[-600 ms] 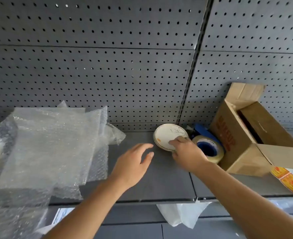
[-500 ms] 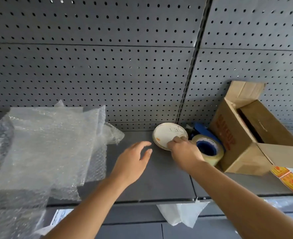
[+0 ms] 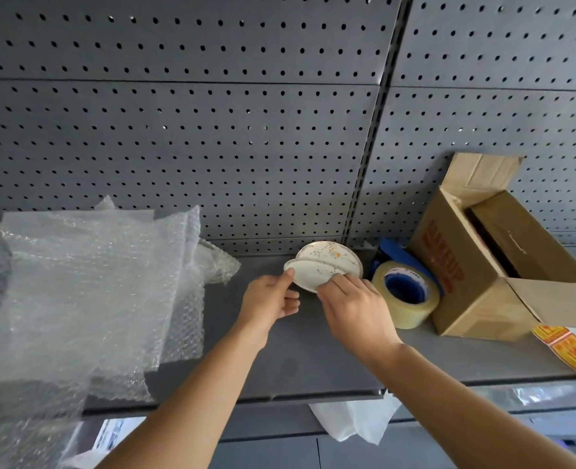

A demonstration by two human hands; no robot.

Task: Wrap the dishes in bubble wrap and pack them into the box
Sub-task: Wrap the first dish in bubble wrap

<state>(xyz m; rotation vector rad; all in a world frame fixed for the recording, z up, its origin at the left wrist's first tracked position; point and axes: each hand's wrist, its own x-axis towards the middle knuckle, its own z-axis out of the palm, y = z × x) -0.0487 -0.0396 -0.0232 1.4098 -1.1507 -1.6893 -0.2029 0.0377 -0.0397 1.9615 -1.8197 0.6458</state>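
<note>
Top plate [image 3: 313,270]: held tilted above the stack [image 3: 339,254], at the back of the shelf [image 3: 296,360].
Left hand [image 3: 269,299]: the plate's left rim is pinched between thumb and fingers.
Right hand [image 3: 354,306]: the plate's near right edge is gripped by curled fingers.
Bubble wrap [image 3: 87,282]: piled on the shelf, well to the left.
Box [image 3: 476,292]: set open at the right, just beside a tape roll [image 3: 405,296].
</note>
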